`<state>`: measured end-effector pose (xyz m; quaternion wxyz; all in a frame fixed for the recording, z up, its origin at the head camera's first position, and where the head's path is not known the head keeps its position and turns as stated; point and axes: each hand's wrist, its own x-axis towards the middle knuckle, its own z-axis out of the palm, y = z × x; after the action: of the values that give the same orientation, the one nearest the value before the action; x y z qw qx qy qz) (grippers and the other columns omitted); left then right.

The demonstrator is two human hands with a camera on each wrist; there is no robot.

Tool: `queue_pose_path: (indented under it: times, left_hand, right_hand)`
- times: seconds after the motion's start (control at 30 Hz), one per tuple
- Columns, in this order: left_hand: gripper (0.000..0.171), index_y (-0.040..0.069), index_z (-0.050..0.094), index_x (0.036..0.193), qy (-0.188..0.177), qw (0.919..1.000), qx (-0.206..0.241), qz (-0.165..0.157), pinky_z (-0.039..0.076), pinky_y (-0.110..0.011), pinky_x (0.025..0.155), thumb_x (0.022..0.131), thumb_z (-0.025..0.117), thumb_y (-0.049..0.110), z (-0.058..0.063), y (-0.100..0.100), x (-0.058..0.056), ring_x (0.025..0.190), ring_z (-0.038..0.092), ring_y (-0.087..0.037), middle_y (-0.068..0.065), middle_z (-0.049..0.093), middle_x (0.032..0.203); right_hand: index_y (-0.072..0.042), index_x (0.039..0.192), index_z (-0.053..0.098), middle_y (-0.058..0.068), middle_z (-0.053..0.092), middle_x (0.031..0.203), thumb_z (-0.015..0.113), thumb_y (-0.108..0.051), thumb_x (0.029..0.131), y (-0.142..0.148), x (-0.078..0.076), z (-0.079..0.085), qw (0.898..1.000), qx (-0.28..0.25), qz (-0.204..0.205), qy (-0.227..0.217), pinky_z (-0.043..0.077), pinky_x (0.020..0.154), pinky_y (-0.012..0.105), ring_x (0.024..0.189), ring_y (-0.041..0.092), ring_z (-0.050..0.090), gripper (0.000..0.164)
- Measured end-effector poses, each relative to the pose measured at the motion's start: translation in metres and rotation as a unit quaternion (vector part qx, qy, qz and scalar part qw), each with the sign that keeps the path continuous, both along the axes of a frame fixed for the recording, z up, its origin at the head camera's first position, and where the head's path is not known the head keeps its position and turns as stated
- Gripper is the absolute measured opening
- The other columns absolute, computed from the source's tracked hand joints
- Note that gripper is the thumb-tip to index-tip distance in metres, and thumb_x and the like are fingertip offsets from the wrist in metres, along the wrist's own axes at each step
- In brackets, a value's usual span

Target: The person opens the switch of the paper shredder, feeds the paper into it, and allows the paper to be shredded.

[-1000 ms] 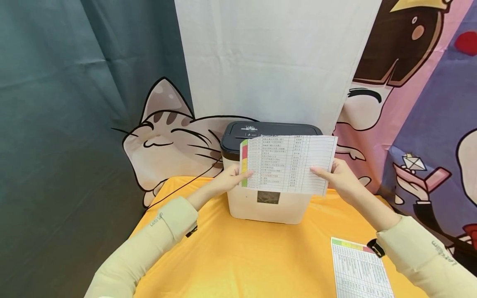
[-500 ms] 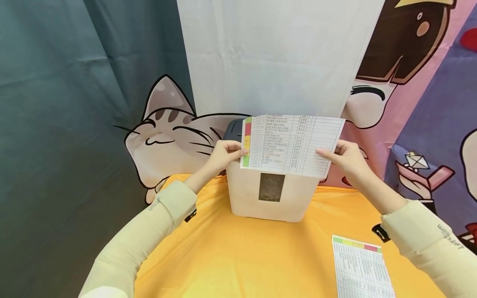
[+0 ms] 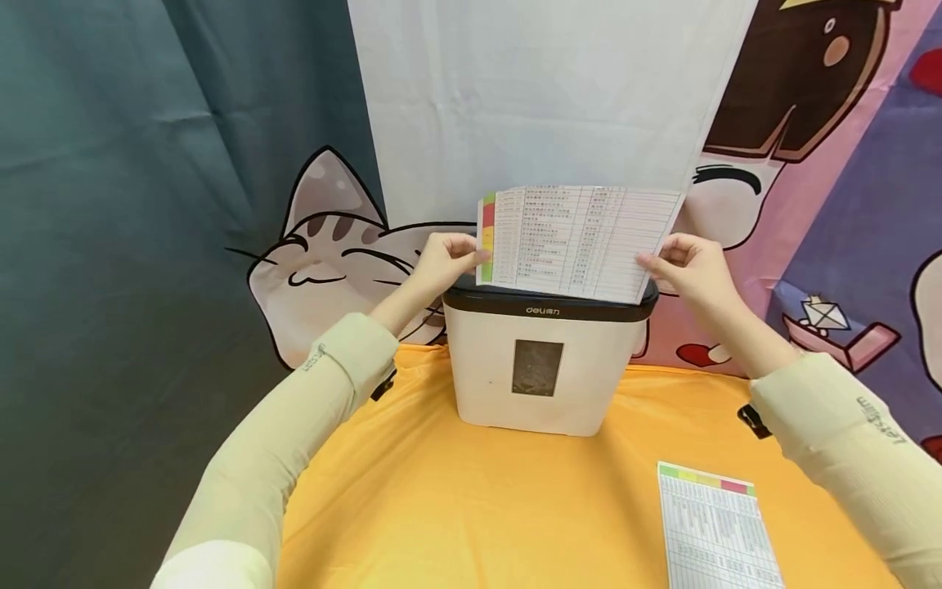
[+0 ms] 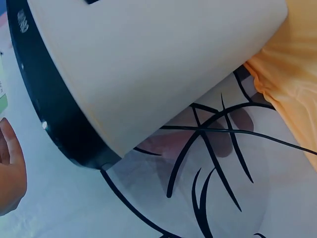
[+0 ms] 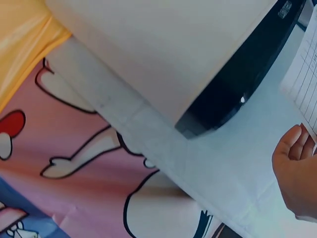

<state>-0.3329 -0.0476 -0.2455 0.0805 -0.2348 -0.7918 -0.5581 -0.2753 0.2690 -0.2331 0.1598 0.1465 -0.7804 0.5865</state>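
Between my two hands a printed sheet of paper (image 3: 567, 241) is held up, with a green, red and yellow strip along its left edge. My left hand (image 3: 445, 262) pinches that left edge between thumb and fingers. At the lower right edge, my right hand (image 3: 692, 266) pinches the paper the same way. Behind and below the sheet stands a white paper shredder (image 3: 474, 360) with a black top marked "deli" and a dark window in front. The paper's lower edge overlaps the black top in the head view, hiding most of it.
A second printed sheet (image 3: 717, 523) lies on the yellow cloth (image 3: 471, 499) at the front right. A black cord (image 4: 247, 131) runs beside the shredder. Behind it hangs a printed backdrop (image 3: 552, 98) with cartoon figures.
Both hands have raised the paper, from in front of the shredder's body to above its top. The shredder's front rim and window now show. The second sheet has stayed on the cloth.
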Motion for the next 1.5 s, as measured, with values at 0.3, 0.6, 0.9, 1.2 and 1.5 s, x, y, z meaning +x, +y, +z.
queue_pose_path:
  times: [0.3, 0.6, 0.9, 1.2, 1.5]
  left_hand:
    - [0.018, -0.003, 0.062, 0.079, 0.036, 0.9965, -0.011, 0.074, 0.043, -0.021, 0.064, 0.078, 0.066, 0.014, 0.012, 0.010, -0.019, 0.063, 0.054, -0.006, -0.012, 0.065, 0.078]
    - [0.020, -0.004, 0.065, 0.095, 0.046, 0.9942, 0.012, 0.096, 0.048, -0.024, 0.071, 0.081, 0.062, 0.010, 0.007, 0.016, -0.028, 0.084, 0.063, -0.026, -0.020, 0.066, 0.092]
    - [0.022, -0.005, 0.065, 0.095, 0.048, 0.9930, 0.027, 0.105, 0.048, -0.023, 0.074, 0.082, 0.061, 0.013, 0.007, 0.014, -0.032, 0.084, 0.062, -0.020, -0.020, 0.066, 0.095]
    - [0.020, -0.006, 0.064, 0.085, 0.054, 0.9918, 0.010, 0.116, 0.040, -0.017, 0.063, 0.084, 0.059, 0.013, -0.001, 0.013, -0.034, 0.068, 0.051, -0.009, -0.019, 0.064, 0.085]
    - [0.023, -0.006, 0.063, 0.097, 0.052, 0.9919, 0.033, 0.111, 0.042, -0.017, 0.065, 0.084, 0.058, 0.012, -0.007, 0.017, -0.035, 0.075, 0.057, -0.018, -0.022, 0.064, 0.093]
  right_hand:
    - [-0.001, 0.080, 0.060, -0.026, 0.055, 0.063, 0.062, -0.010, 0.081, -0.006, -0.025, 0.010, 0.985, 0.109, -0.103, 0.080, 0.039, 0.058, 0.008, 0.060, -0.009, 0.053, 0.010]
    - [0.005, 0.081, 0.060, -0.023, 0.052, 0.061, 0.061, -0.007, 0.081, -0.018, -0.043, 0.001, 0.975, 0.146, -0.135, 0.100, 0.037, 0.055, 0.008, 0.057, -0.009, 0.048, 0.012]
    - [0.005, 0.079, 0.059, -0.019, 0.051, 0.061, 0.061, -0.009, 0.081, -0.020, -0.051, -0.011, 0.974, 0.134, -0.154, 0.097, 0.036, 0.056, 0.010, 0.057, -0.008, 0.045, 0.014]
    - [0.005, 0.083, 0.061, -0.018, 0.051, 0.062, 0.059, -0.012, 0.083, -0.017, -0.054, -0.016, 0.972, 0.136, -0.177, 0.067, 0.036, 0.053, 0.009, 0.055, -0.010, 0.044, 0.016]
    - [0.005, 0.085, 0.063, -0.015, 0.047, 0.059, 0.058, -0.014, 0.084, -0.018, -0.054, -0.020, 0.970, 0.153, -0.185, 0.043, 0.036, 0.051, 0.009, 0.053, -0.008, 0.041, 0.019]
